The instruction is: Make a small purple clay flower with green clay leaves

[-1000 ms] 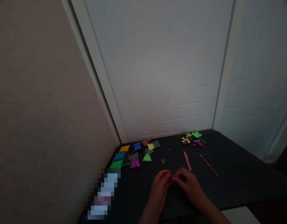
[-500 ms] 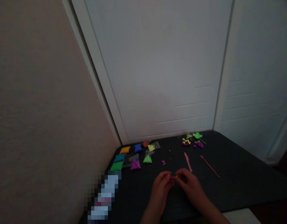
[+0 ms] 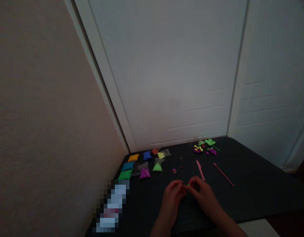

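Note:
My left hand [image 3: 173, 197] is closed, its fingers curled together near the front of the black table [image 3: 255, 194]; what sits inside them, if anything, is hidden. Close beside it, my right hand [image 3: 202, 194] pinches a tiny bit of green clay [image 3: 188, 185] between thumb and forefinger. The fingertips of both hands almost meet. Just beyond them lie a small purple and yellow clay piece [image 3: 174, 171] and a tiny red bit [image 3: 181, 167]. A pink plastic clay knife [image 3: 200, 170] rests behind my right hand.
A thin pink stick tool [image 3: 223, 174] lies to the right. Clay bags, among them a purple one [image 3: 145, 173] and a light green one [image 3: 157, 167], spread over the back left. Finished-looking clay shapes, including a green flower [image 3: 210, 142] and purple cluster [image 3: 212, 151], stand at the back right.
The right fingertips have shifted slightly, and the green bit shows a little more clearly between them. The whole view has moved a touch; the things on the table stay put.

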{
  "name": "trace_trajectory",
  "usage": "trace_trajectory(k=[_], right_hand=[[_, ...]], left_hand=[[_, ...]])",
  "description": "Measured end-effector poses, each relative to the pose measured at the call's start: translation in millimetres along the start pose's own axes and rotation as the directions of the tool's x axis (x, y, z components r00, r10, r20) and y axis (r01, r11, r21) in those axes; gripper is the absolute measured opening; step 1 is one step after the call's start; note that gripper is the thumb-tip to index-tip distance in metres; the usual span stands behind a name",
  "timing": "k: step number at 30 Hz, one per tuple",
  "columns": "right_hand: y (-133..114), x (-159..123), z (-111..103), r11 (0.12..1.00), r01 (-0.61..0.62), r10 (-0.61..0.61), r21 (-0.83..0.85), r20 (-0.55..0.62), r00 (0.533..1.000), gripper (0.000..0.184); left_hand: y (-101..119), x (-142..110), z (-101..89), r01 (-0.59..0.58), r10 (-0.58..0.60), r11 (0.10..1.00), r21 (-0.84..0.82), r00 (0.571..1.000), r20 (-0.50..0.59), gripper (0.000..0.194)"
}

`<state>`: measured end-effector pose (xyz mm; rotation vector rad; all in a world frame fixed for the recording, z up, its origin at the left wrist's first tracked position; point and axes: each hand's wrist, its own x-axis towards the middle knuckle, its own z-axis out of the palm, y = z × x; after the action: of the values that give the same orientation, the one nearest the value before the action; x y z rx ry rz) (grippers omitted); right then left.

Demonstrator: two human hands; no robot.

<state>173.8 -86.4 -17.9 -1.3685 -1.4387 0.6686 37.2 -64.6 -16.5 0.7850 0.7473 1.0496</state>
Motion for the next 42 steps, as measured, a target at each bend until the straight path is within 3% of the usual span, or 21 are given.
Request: trace_trajectory(k=[7, 13, 20, 28, 34, 42], right_hand=[[-5.1, -0.5, -2.8, 1.000, 0.011, -0.012, 0.009, 0.026, 1.000, 0.027], [-1.6, -0.5, -1.0, 1.000, -0.003, 0.003, 0.011, 0.023, 1.000, 0.016], [-0.6, 0.9, -2.0, 1.000, 0.024, -0.024, 0.013, 0.003, 1.000, 0.024], [1.6, 0.5, -0.7, 1.000, 0.014, -0.014, 0.001, -0.001, 1.000, 0.015], [-2.0, 1.1, -3.2, 1.000, 0.024, -0.024, -0.004, 0.025, 0.999, 0.025], [-0.3, 0.8, -1.3, 1.000, 0.011, -0.011, -0.002, 0.037, 0.999, 0.016]], left_hand=[[-1.2, 1.6, -1.7, 0.007, -0.007, 1.000, -0.006, 1.000, 0.005, 0.022], [-2.0, 2.3, -2.0, -0.002, 0.002, 1.000, -0.009, 1.000, 0.008, 0.020], [-2.8, 2.9, -3.2, 0.009, -0.009, 1.000, -0.018, 1.000, 0.020, 0.020], [-2.6, 2.3, -2.0, 0.001, 0.000, 1.000, -0.013, 1.000, 0.018, 0.020], [-2.8, 2.7, -2.5, 0.012, -0.012, 1.000, -0.013, 1.000, 0.006, 0.021], [-3.9, 3.7, -2.7, 0.001, -0.001, 1.000, -0.020, 1.000, 0.014, 0.019]])
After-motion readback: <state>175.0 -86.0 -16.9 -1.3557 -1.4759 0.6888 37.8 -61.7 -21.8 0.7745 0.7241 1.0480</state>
